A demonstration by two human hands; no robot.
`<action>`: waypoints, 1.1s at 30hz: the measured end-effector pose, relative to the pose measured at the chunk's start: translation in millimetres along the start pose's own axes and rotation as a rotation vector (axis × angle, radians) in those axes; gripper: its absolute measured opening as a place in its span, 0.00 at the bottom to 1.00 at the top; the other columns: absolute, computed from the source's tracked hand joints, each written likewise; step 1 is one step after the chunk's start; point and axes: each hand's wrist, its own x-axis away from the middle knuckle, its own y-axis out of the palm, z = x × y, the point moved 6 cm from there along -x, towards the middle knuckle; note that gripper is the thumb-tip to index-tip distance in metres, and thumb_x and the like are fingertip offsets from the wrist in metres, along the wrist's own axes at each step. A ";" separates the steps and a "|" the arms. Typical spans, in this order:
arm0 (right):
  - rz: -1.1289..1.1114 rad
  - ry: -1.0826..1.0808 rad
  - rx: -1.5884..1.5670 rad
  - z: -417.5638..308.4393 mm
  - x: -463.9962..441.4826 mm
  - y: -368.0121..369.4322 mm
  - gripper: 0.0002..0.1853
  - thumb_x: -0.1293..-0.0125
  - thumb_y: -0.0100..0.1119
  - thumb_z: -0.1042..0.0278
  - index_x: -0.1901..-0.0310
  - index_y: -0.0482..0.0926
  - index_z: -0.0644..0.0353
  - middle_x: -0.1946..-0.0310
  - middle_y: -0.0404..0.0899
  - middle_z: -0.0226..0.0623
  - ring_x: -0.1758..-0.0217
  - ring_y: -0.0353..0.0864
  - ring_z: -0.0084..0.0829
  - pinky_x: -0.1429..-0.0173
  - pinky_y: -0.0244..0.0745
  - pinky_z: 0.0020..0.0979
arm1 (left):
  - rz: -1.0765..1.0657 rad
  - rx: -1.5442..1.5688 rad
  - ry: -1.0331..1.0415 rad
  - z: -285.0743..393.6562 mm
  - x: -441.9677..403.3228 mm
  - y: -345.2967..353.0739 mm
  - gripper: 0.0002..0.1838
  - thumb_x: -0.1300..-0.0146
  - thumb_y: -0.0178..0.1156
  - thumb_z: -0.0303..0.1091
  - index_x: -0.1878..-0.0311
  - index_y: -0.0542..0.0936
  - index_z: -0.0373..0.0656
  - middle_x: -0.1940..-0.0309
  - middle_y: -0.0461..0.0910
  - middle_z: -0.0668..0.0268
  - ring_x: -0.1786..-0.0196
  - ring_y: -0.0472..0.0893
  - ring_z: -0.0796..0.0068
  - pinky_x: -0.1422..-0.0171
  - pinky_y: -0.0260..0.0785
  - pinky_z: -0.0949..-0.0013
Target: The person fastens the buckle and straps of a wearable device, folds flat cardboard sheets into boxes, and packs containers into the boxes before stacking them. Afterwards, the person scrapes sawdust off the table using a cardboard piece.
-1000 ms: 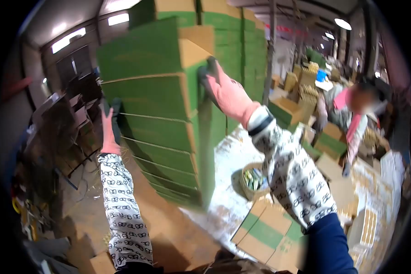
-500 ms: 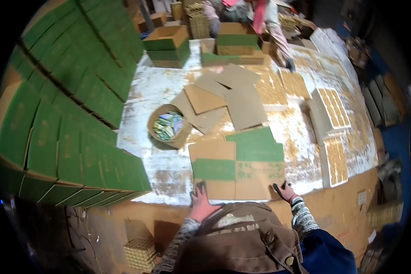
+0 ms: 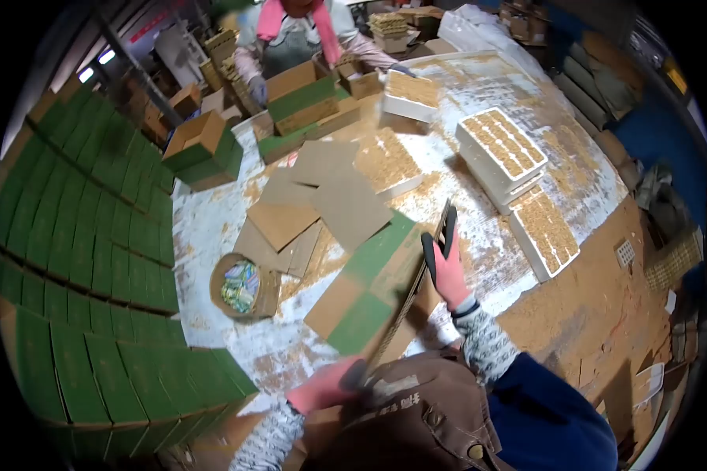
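Note:
A flattened green-and-brown cardboard carton [image 3: 363, 308] lies at the table's near side, one edge raised and tilted toward me. My right hand [image 3: 446, 271], in a pink glove with black fingers, grips the upper part of that edge, thumb apart from the fingers. At the edge's lower end is my left hand [image 3: 328, 386], gloved alike, its fingers curled against the cardboard and slightly blurred. Just beyond the carton, loose cardboard sheets [image 3: 352, 206] overlap. To its left stands a round tub [image 3: 269, 294] holding small shiny colourful packets.
Green cartons [image 3: 86, 290] are stacked high on the left. White trays [image 3: 531, 250] with yellowish-brown contents stand on the right. Across the table, a person [image 3: 287, 47] has one hand by an open carton [image 3: 300, 96] and the other at a white tray [image 3: 410, 106].
My view has turned. The carton, flat before, now has an edge raised, with my right hand higher along it. The person opposite has a tray lifted or shifted.

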 end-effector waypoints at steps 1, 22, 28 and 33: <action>0.048 0.078 -0.160 -1.1 3.2 -7.9 0.31 0.32 0.52 0.71 0.30 0.53 0.63 0.31 0.54 0.50 0.29 0.58 0.39 0.28 0.54 0.33 | 0.135 0.228 0.044 -36.8 9.5 3.6 0.32 0.49 0.67 0.38 0.41 0.68 0.38 0.45 0.74 0.53 0.41 0.73 0.57 0.39 0.66 0.62; 0.089 -0.117 0.354 -19.5 5.9 -65.2 0.27 0.49 0.58 0.79 0.44 0.69 0.64 0.49 0.69 0.37 0.44 0.69 0.32 0.38 0.63 0.29 | 0.250 0.488 -0.039 51.4 -28.9 -38.0 0.36 0.57 0.74 0.38 0.45 0.70 0.35 0.51 0.77 0.59 0.50 0.77 0.65 0.45 0.70 0.64; -0.176 -0.197 0.115 -55.3 -11.4 -47.1 0.27 0.53 0.60 0.70 0.47 0.73 0.61 0.52 0.72 0.46 0.46 0.70 0.45 0.40 0.66 0.42 | 0.979 0.302 -0.166 -1.6 -16.9 -89.2 0.28 0.54 0.69 0.25 0.47 0.71 0.36 0.61 0.76 0.55 0.53 0.76 0.70 0.49 0.70 0.64; -0.970 -0.619 0.377 -21.0 55.9 86.3 0.24 0.41 0.51 0.65 0.41 0.71 0.51 0.64 0.72 0.43 0.62 0.74 0.41 0.60 0.72 0.40 | 0.216 -0.427 -0.043 -38.8 -77.2 -37.3 0.30 0.39 0.56 0.52 0.41 0.69 0.38 0.40 0.68 0.47 0.38 0.69 0.51 0.36 0.61 0.50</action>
